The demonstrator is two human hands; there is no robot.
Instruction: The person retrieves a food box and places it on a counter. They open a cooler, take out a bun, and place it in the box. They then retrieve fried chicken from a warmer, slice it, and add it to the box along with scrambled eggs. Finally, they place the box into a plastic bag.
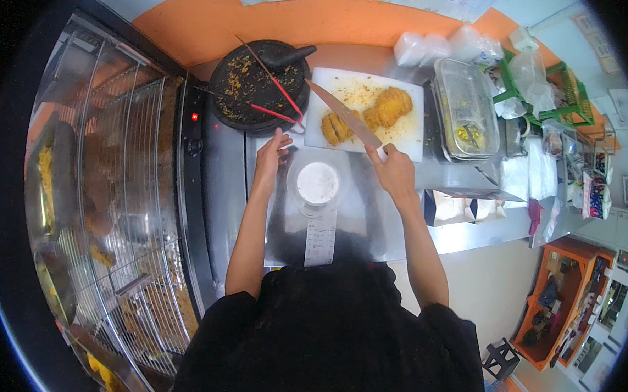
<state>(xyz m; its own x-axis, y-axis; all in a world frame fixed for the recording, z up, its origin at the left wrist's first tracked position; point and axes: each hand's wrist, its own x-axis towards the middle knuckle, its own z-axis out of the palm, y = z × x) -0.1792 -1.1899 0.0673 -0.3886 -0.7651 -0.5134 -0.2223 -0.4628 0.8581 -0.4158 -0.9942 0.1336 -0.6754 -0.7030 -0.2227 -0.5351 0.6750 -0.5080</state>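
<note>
My right hand (395,172) is closed round the handle of a large kitchen knife (343,114). Its blade slants up and left over a white cutting board (410,146). Golden fried pieces lie on the board: a sliced piece (335,128) left of the blade and a larger one (390,106) to its right, with crumbs around. My left hand (270,158) is open, fingers apart, just below red-handled tongs (280,89). The tongs rest across a dark stone mortar (244,114) holding crumbly brown bits and a pestle (290,55).
A round container with white contents (317,183) and a printed paper slip (319,239) are in front of me. A clear lidded tub (466,108), white foam boxes (424,50) and a green basket (564,92) stand at the right. A glass display cabinet (114,207) with wire racks flanks the left.
</note>
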